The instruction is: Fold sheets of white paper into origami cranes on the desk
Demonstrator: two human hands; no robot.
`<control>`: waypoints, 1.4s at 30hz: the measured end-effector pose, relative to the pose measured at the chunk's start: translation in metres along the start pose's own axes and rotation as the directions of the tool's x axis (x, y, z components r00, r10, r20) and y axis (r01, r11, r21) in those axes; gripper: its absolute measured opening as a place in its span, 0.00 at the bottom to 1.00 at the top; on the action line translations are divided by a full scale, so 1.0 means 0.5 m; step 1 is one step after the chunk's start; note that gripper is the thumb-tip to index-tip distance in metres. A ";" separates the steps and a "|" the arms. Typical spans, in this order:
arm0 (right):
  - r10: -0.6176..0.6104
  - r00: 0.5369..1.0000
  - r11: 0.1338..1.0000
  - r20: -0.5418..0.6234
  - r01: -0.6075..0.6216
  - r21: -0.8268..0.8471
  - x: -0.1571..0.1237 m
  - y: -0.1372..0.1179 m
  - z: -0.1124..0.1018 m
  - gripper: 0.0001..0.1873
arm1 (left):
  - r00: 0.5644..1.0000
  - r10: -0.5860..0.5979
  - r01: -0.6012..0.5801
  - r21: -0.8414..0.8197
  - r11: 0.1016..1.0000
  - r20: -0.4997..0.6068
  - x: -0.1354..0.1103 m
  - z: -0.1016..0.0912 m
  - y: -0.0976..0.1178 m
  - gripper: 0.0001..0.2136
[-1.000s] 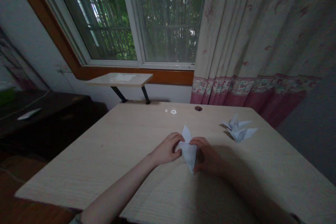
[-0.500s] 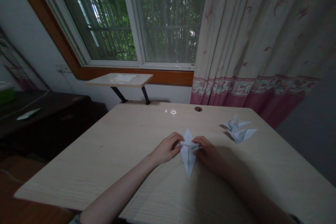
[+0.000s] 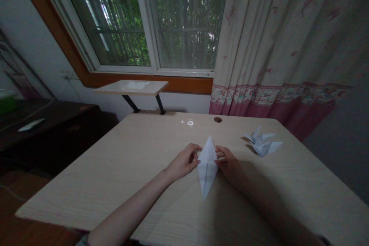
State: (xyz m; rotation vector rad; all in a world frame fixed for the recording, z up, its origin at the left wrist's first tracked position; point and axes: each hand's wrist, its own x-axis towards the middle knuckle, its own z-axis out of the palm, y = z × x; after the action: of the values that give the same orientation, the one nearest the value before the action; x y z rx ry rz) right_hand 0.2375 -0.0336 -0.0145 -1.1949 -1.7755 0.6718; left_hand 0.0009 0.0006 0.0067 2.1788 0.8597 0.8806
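A sheet of white paper folded into a long diamond (image 3: 207,167) lies between my hands, its long axis pointing away from me and a crease down its middle. My left hand (image 3: 186,160) pinches its left corner between thumb and fingers. On the opposite side, my right hand (image 3: 228,163) grips the right corner, thumb on the near side and fingers behind the edge. Some right fingertips are hidden by the paper. Off to the right sit two folded white paper cranes (image 3: 261,148), close together with wings spread.
The pale wooden desk (image 3: 121,153) has a round cable hole (image 3: 218,120) near its back edge. A small raised shelf (image 3: 109,89) with white paper (image 3: 137,85) on it stands at the back left. Beyond are a window and a curtain (image 3: 259,65). A dark cabinet (image 3: 80,115) stands left.
The raised flap across the paper's middle now lies flat, so the whole diamond shows. Both hands stay at its sides, the right fingers slightly farther out.
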 end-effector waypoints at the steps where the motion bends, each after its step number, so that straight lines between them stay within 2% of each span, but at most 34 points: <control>1: 0.001 1.000 1.000 -0.009 -0.001 0.012 0.000 0.002 0.002 0.22 | 1.000 0.000 0.000 -0.005 1.000 -0.005 -0.001 0.000 -0.001 0.15; 5: -0.032 0.999 0.999 0.004 0.032 -0.007 -0.001 0.010 0.006 0.24 | 0.994 0.110 -0.112 0.094 0.989 0.029 -0.004 -0.001 -0.005 0.08; 8: -0.111 0.993 0.984 0.039 0.116 -0.138 -0.003 0.012 0.005 0.21 | 0.989 0.133 -0.142 0.175 0.974 0.064 -0.006 -0.002 -0.004 0.07; 12: -0.190 0.977 0.918 0.094 0.211 -0.337 -0.005 0.012 0.000 0.22 | 0.987 0.142 -0.156 0.217 0.964 0.079 -0.006 -0.002 0.003 0.06; 17: -0.330 0.904 0.819 0.272 0.417 -0.393 -0.006 0.018 -0.002 0.27 | 0.985 0.152 -0.167 0.249 0.954 0.080 -0.006 -0.003 0.009 0.07; 19: -0.346 0.887 0.800 0.307 0.450 -0.397 -0.009 0.021 0.000 0.27 | 0.986 0.146 -0.161 0.259 0.952 0.079 -0.007 -0.004 0.010 0.07; 30: -0.245 0.934 0.817 0.262 0.344 -0.463 -0.018 0.005 0.000 0.22 | 0.986 0.153 -0.166 0.231 0.959 0.073 -0.002 -0.011 0.025 0.06; 37: -0.211 0.956 0.790 0.202 0.289 -0.541 -0.019 0.000 0.006 0.19 | 0.980 0.168 -0.188 0.225 0.956 0.104 -0.005 -0.013 0.023 0.16; 42: -0.177 0.962 0.771 0.206 0.266 -0.579 -0.019 -0.005 0.008 0.19 | 0.959 0.211 -0.251 0.223 0.942 0.188 -0.005 -0.012 0.019 0.26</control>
State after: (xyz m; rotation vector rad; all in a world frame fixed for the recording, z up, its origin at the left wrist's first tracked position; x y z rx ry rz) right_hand 0.2345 -0.0433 -0.0178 -1.3296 -2.3062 0.0248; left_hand -0.0019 -0.0049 0.0167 2.5684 0.6700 0.7227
